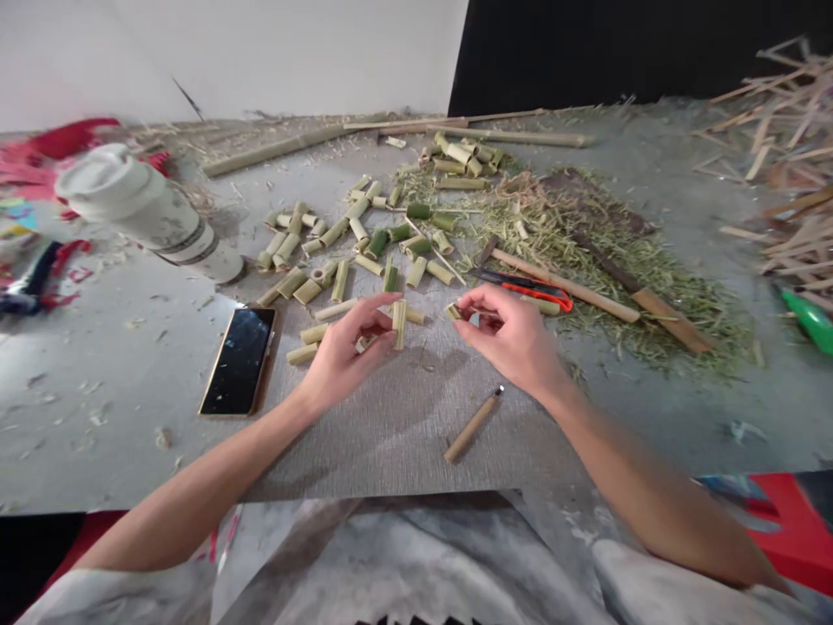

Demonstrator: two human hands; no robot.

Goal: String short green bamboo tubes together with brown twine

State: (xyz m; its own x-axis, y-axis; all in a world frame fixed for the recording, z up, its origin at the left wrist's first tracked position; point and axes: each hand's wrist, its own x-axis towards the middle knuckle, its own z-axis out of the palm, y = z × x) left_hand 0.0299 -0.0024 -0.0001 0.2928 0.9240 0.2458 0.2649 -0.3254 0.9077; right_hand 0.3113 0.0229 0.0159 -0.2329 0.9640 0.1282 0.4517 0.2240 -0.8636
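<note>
Between the thumb and fingers of my left hand [355, 343] is a short bamboo piece [399, 325], pale green and held upright. My right hand [504, 334] pinches a smaller bamboo piece [454, 311], mostly covered by the fingertips. The two hands are apart, both over the grey table. Below them lies a carving tool [474, 425] with a wooden handle and a small metal tip. Many cut bamboo tubes [335, 233], some dark green, are scattered just beyond my hands. Beside my right hand rests an orange and black utility knife [530, 289].
A phone [238, 360] and a tilted-looking white cup [153, 213] are at left. Green shavings [677, 312] spread on the right, with a wooden-handled hammer [566, 285] and a brown-handled blade [651, 299]. Thin sticks [794, 148] pile up far right. Long bamboo poles [279, 149] lie at the back.
</note>
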